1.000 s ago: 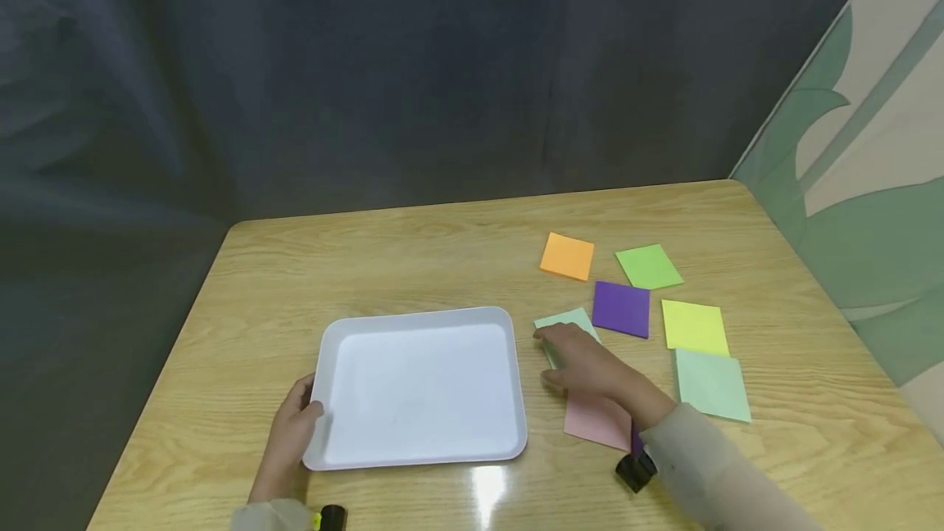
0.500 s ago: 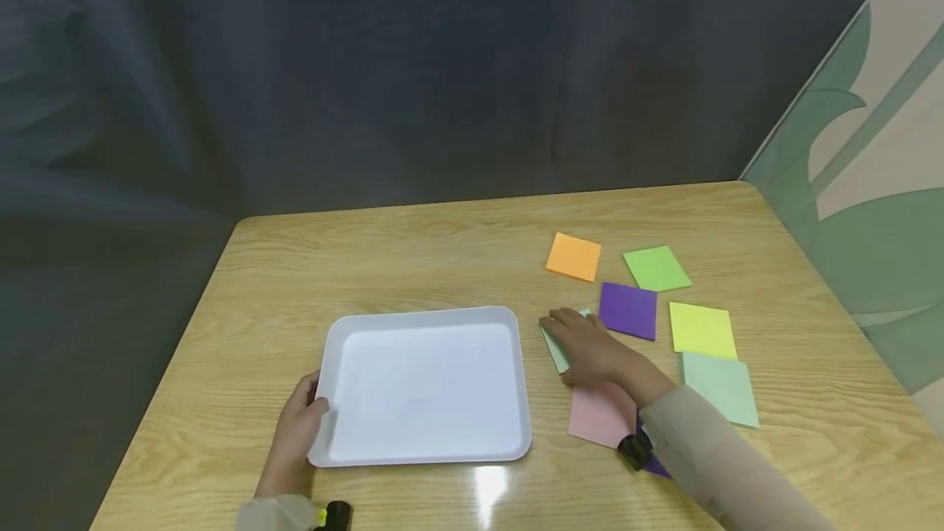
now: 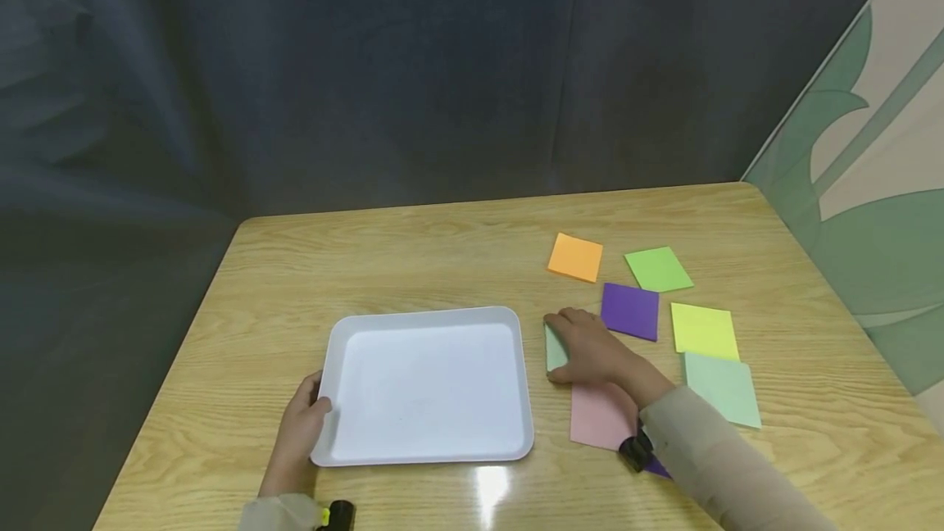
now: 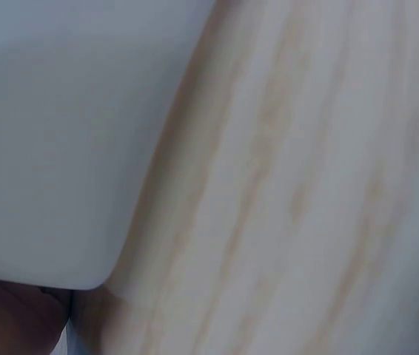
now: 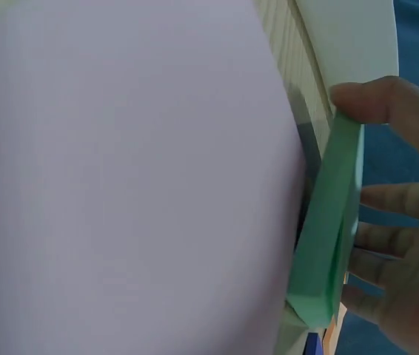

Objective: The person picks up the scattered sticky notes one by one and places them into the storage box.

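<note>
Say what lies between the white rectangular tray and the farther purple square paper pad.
Head view: the right hand gripping a pale green square pad, plus bare tabletop.

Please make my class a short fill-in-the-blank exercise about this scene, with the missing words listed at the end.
1. The left hand holds the edge of the tray, whose colour is ____.
2. The right hand grips a pad whose colour is ____.
3. In the head view, the orange pad lies to the ____ of the lime pad.

Missing words: white; green; left.
</note>
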A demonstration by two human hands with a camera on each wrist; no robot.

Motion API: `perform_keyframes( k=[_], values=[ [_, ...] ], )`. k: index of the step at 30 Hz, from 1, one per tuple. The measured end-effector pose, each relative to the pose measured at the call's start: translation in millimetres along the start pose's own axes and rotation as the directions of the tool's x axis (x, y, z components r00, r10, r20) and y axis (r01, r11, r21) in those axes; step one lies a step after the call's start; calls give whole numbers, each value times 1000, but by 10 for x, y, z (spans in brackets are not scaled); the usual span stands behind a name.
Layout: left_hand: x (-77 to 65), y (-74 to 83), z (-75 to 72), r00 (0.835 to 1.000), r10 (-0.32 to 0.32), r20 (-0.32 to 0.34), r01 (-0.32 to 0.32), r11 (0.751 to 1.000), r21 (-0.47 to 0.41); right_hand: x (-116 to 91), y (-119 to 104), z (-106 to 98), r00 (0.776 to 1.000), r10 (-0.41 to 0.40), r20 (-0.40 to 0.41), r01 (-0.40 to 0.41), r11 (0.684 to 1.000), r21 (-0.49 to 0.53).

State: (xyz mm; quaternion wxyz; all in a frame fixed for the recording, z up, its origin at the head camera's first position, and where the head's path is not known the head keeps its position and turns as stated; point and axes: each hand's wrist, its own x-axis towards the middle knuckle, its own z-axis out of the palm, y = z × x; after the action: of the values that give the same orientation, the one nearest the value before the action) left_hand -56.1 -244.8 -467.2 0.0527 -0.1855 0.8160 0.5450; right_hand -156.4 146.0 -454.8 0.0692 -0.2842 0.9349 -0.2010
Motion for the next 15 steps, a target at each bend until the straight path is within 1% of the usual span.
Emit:
perform_keyframes(
  k=[3, 7, 11, 15],
  values=[
    [1, -6, -2, 1000, -2, 4, 2, 1000, 2, 4, -29, -9, 999, 27, -33, -26, 999, 37],
    [4, -9, 1, 1000, -3, 4, 3, 1000, 2, 16, -82, -50, 995, 49, -88, -46, 998, 40],
    [5, -10, 2, 1000, 2, 2, -2, 1000, 6, 41, -183, -110, 990, 39, -137, -34, 999, 40],
    [8, -11, 2, 1000, -2, 6, 2, 1000, -4, 80, -336, -157, 989, 7, -145, 4, 997, 76]
  ],
)
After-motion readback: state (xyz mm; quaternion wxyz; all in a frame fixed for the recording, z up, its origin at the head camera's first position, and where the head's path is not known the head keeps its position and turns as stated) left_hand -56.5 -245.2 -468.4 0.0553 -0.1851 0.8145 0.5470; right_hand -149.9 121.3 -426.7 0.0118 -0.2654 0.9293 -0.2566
